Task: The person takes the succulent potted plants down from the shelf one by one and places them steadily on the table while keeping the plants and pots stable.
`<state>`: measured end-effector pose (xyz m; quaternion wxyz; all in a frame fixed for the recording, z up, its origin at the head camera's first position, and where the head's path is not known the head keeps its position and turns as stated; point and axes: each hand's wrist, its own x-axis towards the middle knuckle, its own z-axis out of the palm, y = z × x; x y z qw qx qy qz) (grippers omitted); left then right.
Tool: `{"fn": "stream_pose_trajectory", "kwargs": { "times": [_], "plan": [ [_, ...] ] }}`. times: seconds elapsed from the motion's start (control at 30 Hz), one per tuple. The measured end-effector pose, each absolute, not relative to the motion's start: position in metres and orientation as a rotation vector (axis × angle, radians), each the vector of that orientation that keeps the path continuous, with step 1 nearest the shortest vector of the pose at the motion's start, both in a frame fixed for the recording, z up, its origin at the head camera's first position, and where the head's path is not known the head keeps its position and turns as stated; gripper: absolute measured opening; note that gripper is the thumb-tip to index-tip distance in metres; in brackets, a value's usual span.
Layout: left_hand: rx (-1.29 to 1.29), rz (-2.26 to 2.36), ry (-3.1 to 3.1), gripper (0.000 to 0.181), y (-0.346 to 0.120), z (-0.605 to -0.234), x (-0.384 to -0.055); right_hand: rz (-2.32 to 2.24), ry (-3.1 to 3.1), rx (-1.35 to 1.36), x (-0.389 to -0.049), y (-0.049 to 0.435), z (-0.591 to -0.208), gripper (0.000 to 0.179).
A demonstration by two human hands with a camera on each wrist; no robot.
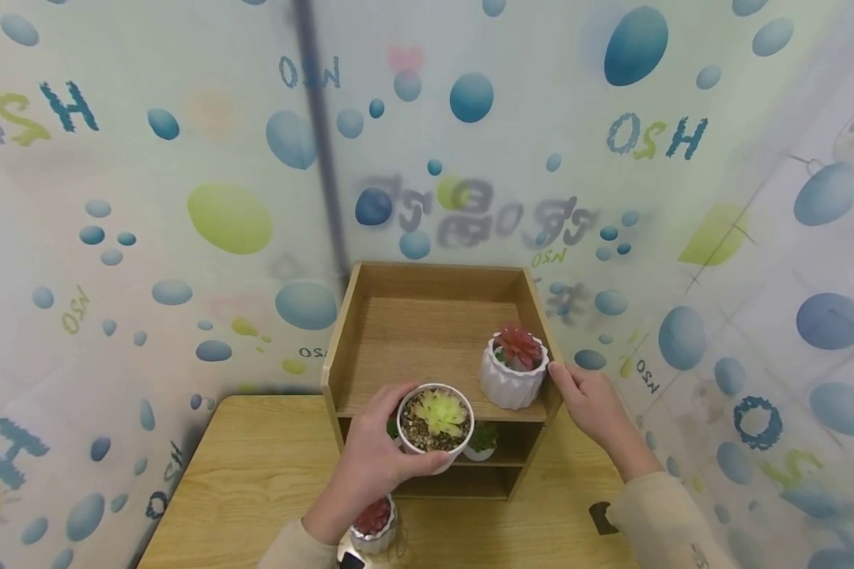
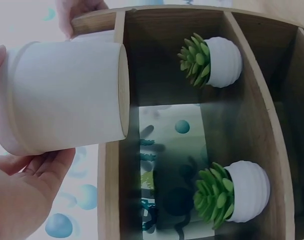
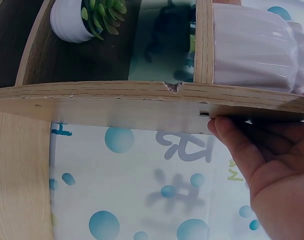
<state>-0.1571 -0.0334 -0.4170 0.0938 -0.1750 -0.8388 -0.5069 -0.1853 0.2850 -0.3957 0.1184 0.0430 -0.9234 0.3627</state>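
Note:
My left hand holds a white pot with a yellow-green succulent in it, fingers and thumb around its sides. The pot is just in front of the top board of a small wooden shelf. At the shelf's right side panel, my right hand grips the edge, its thumb against the outer face. Close to those fingers, a red succulent in a white fluted pot stands on the top board's front right.
On the level below are two green succulents in small white pots. Another red succulent in a white pot stands on the wooden table near my left wrist. A patterned wall covering rises behind the shelf.

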Motion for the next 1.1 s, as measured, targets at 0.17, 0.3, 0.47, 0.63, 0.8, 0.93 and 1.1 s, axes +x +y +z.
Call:
{"fn": "stream_pose_trajectory", "kwargs": {
  "times": [0.17,0.3,0.47,0.63,0.8,0.93,1.1],
  "plan": [
    [-0.533,-1.472,-2.476,0.095,-0.032,-0.422,-0.157,1.052,-2.699,0.117,-0.186,0.285,-0.396,0.046],
    [-0.542,-1.484,-2.464,0.094,-0.032,-0.426,-0.157,1.047,-2.696,0.121,-0.186,0.285,-0.396,0.046],
    [-0.542,-1.487,-2.453,0.091,-0.032,-0.431,-0.158,1.072,-2.691,0.124,-0.184,0.284,-0.395,0.046],
    [-0.534,-1.495,-2.452,0.089,-0.032,-0.435,-0.158,1.070,-2.698,0.111,-0.184,0.284,-0.395,0.046],
    [-0.517,-1.514,-2.460,0.091,-0.033,-0.437,-0.156,1.064,-2.703,0.101,-0.185,0.285,-0.397,0.046],
    [-0.516,-1.514,-2.460,0.093,-0.033,-0.439,-0.156,1.063,-2.700,0.109,-0.185,0.285,-0.397,0.046],
    [-0.518,-1.499,-2.461,0.093,-0.033,-0.442,-0.156,1.066,-2.696,0.114,-0.184,0.284,-0.396,0.045]
  ]
}}
